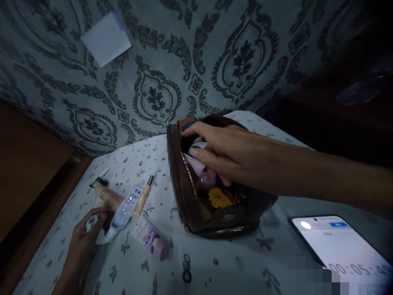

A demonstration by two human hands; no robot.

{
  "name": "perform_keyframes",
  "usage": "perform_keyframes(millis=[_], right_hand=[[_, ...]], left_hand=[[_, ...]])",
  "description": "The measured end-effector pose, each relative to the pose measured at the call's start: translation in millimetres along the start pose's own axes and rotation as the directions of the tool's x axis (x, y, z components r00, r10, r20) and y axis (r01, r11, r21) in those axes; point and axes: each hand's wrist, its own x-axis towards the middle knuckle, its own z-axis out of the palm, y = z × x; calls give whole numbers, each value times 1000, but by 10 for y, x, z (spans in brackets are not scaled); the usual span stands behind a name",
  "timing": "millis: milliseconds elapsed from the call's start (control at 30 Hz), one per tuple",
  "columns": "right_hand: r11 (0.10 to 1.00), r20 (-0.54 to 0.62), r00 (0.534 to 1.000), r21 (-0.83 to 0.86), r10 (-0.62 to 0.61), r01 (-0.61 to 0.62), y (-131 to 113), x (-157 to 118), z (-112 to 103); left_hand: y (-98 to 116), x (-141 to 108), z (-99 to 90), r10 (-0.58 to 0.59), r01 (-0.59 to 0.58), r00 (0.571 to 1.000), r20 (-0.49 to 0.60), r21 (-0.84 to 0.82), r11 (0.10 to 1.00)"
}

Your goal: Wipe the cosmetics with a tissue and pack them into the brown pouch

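My left hand (84, 233) is at the left, its thumb and fingers closed on a small whitish round object (92, 223) that I cannot make out fully. Close by lie a pinkish-brown tube (110, 198), a clear bluish tube (124, 213), a slim gold tube (143, 200) and a pink-and-purple tube (152, 237). My right hand (219, 151) reaches into an unzipped brown leather bag (181, 184), thumb and forefinger apart, lower fingertips hidden. Under it in the bag show a white item (195, 164), a purple item (207, 180) and a yellow-orange item (219, 198).
A phone (344, 241) with a running timer lies at the lower right. The patterned white sheet (123, 266) meets a damask-papered wall (196, 61), where a white box (107, 39) is fixed. A wooden board (37, 164) borders the left side.
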Motion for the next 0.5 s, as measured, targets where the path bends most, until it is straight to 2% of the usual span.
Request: perform_keyframes(millis=[100, 300, 400, 500], right_hand=[[1000, -55, 998, -22, 4, -6, -6, -34, -83], [998, -281, 959, 41, -43, 57, 4, -245, -236], [992, -330, 943, 97, -40, 76, -46, -424, -253], [989, -306, 952, 133, -24, 68, -153, -639, -166]], left_hand=[[-10, 4, 1, 20, -20, 1000, 9, 11, 1000], [-19, 2, -20, 71, -71, 997, 36, -4, 997], [-24, 6, -26, 131, -129, 990, 60, -36, 991], [-22, -16, -11, 165, -161, 985, 49, -81, 984]])
